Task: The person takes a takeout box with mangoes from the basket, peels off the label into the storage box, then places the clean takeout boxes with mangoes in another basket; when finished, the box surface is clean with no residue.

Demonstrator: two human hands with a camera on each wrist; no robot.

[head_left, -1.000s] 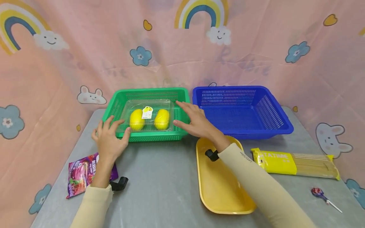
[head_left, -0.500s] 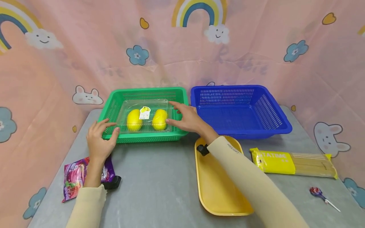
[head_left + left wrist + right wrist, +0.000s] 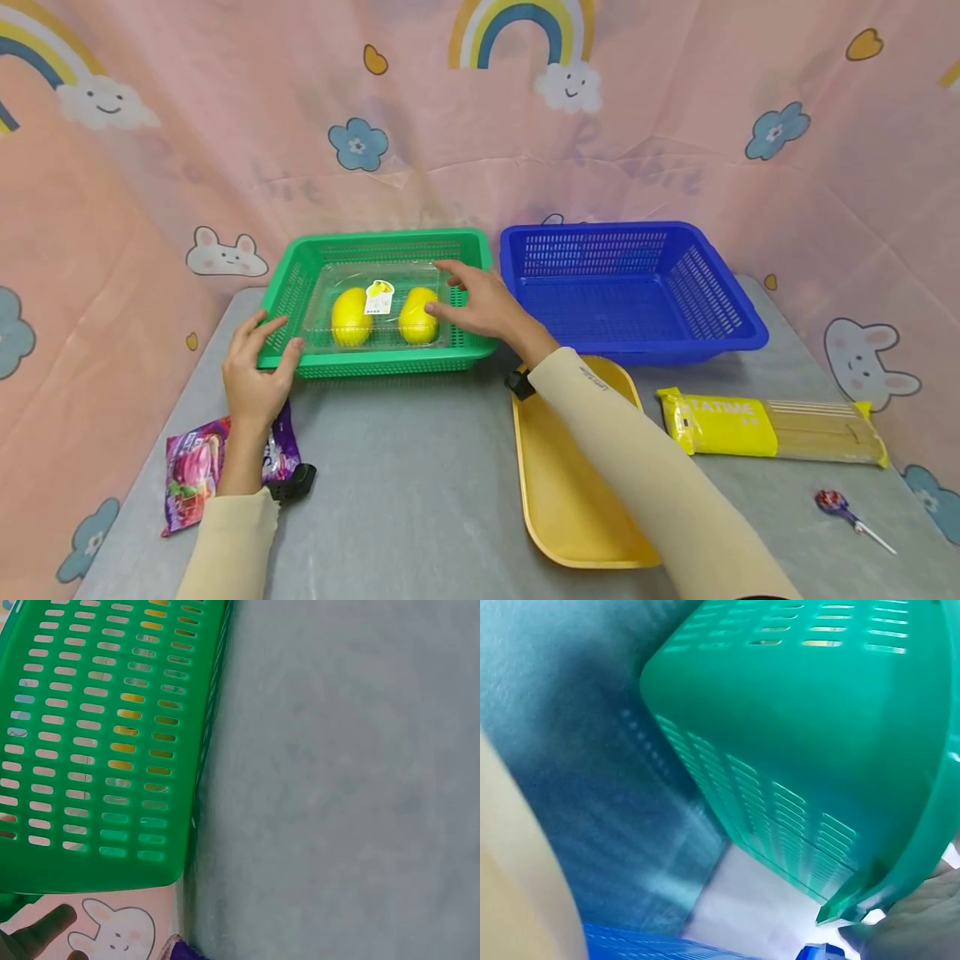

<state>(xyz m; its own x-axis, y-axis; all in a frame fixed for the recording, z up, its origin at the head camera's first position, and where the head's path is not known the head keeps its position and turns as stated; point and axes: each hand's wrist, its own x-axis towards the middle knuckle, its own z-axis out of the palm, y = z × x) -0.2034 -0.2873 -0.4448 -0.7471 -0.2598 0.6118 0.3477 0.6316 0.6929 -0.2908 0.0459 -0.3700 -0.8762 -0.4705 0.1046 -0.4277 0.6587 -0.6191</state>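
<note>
Two yellow oval fruits (image 3: 417, 316) lie in a clear plastic box (image 3: 390, 273) with a fruit label on its lid. The box rests inside the green basket (image 3: 393, 364), seen from outside in both wrist views. My left hand (image 3: 255, 375) is at the basket's front left corner, thumb and fingers spread near the rim; whether it touches cannot be told. My right hand (image 3: 487, 304) reaches over the basket's right side. Its thumb is in front of the right fruit and its fingertips are by the box's far right corner, thumb and fingers apart; contact with the box is unclear.
A blue basket (image 3: 600, 346) stands to the right. A yellow tray (image 3: 581, 492) lies under my right forearm. Right of it are a pack of spaghetti-like sticks (image 3: 772, 427) and a lollipop (image 3: 843, 508). A purple berry candy bag (image 3: 195, 467) lies partly under my left wrist.
My right hand has moved left over the box's right end. My left hand has shifted left, from the box's front left corner to the basket's corner. The box has stayed in the basket.
</note>
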